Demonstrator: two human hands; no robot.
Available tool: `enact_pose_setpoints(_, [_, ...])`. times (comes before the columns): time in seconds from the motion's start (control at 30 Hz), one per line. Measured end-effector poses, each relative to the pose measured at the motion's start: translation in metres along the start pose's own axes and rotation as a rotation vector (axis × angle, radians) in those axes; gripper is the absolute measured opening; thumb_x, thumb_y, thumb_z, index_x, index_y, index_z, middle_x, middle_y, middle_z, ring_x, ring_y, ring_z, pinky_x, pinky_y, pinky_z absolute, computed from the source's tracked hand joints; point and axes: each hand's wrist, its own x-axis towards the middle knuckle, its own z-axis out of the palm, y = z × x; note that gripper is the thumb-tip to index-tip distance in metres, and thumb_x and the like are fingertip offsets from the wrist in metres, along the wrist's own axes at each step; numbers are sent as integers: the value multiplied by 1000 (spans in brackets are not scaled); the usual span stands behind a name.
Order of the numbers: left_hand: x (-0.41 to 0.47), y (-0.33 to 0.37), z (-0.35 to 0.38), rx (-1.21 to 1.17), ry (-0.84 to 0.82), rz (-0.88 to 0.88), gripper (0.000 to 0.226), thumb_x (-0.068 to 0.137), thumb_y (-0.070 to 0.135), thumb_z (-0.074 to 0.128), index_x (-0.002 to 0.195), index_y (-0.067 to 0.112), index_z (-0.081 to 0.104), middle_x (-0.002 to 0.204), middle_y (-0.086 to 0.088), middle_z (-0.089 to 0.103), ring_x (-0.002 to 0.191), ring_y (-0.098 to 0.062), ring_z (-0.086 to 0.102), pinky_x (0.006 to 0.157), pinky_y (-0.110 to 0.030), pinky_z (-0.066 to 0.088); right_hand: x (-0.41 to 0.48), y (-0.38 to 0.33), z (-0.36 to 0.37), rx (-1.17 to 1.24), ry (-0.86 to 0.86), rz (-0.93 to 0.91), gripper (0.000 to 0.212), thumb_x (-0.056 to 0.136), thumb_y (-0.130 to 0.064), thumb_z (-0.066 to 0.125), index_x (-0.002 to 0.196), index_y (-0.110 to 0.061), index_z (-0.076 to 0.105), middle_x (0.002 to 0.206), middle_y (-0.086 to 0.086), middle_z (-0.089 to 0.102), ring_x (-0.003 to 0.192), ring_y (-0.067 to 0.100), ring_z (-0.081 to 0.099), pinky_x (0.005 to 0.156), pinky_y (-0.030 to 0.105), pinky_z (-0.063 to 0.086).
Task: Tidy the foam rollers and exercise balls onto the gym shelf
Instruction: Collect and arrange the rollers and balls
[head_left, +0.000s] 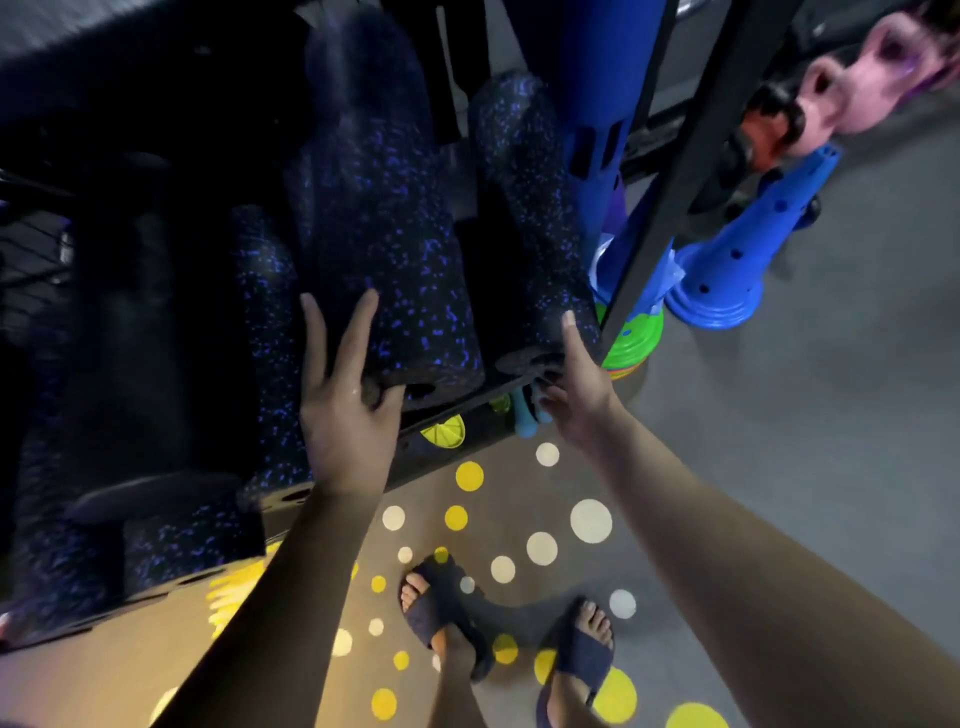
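Head view: the left hand (345, 415) lies on the near end of a black cylindrical foam roller flecked with blue (384, 249), its fingers (363, 322) straight and spread wide. The thumb is against the roller's end face. Just right of those fingers, a second speckled foam roller (524, 197) lies on the same black metal shelf (680, 156). The right hand (574, 395) touches its near end with one finger straight and the rest bent; whether they grip cannot be told. A blue perforated plastic cone (737, 260) stands well right of them.
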Motion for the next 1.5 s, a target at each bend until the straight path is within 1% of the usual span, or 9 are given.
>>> enact_pose_setpoints(0.13, [9,-19,-30,48,74,-55,92,73,-7,79,151,28,45,165,-16,24,147,-8,28,111,-6,30,14,-20,23,156,-101,99,71,78,-64,74,126,-12,66,120,12,73,102,29,72,94,51,55])
enact_pose_setpoints(0.27, [6,-43,-44,55,112,-161,91,74,-7,77,152,28,44,164,-18,26,148,-12,28,111,-4,26,14,-19,39,127,-72,118,52,91,-47,70,119,-4,64,111,19,72,90,36,70,88,69,51])
enact_pose_setpoints(0.43, [-12,-53,-45,39,131,-177,85,75,-9,74,149,24,49,162,-19,29,150,-10,24,110,-1,23,13,0,35,-60,19,-45,45,90,-28,76,121,1,59,103,18,73,74,30,72,48,36,58])
enact_pose_setpoints(0.63, [-12,-47,-39,3,135,-180,86,73,-12,72,148,21,50,160,-23,32,149,-2,17,107,2,23,12,-6,36,14,5,-71,36,94,-30,72,114,-6,55,112,10,66,85,24,69,93,52,57])
enact_pose_setpoints(0.8, [-6,-26,-34,8,153,-140,87,70,-15,76,149,12,48,158,-30,31,138,27,10,102,8,20,10,-11,28,32,42,-87,46,93,-37,71,121,-7,51,123,14,64,95,28,71,92,54,58])
enact_pose_setpoints(0.9, [-2,-10,-23,11,127,-143,92,73,-9,79,151,25,45,163,-21,24,150,-4,28,108,2,23,10,-13,25,78,59,-90,57,94,-36,71,128,4,50,122,16,62,104,35,70,91,55,58])
enact_pose_setpoints(1.0, [4,3,-5,13,42,-112,102,73,-5,80,154,39,36,168,-13,17,150,-30,33,116,-29,41,8,-14,23,79,35,-85,56,95,-35,69,131,1,48,104,7,64,69,17,75,87,47,61])
enact_pose_setpoints(1.1, [13,20,15,30,5,-70,107,72,-2,83,153,44,32,168,-13,16,147,-33,37,109,-47,48,7,-17,21,57,13,-81,50,97,-34,67,128,1,49,104,4,65,64,8,71,74,34,64])
enact_pose_setpoints(1.5, [36,30,32,64,34,-56,104,71,-2,81,154,41,35,166,-17,19,149,-35,32,113,-48,42,3,-12,24,32,-69,0,56,97,-46,62,135,-5,50,123,6,66,69,15,75,83,38,63])
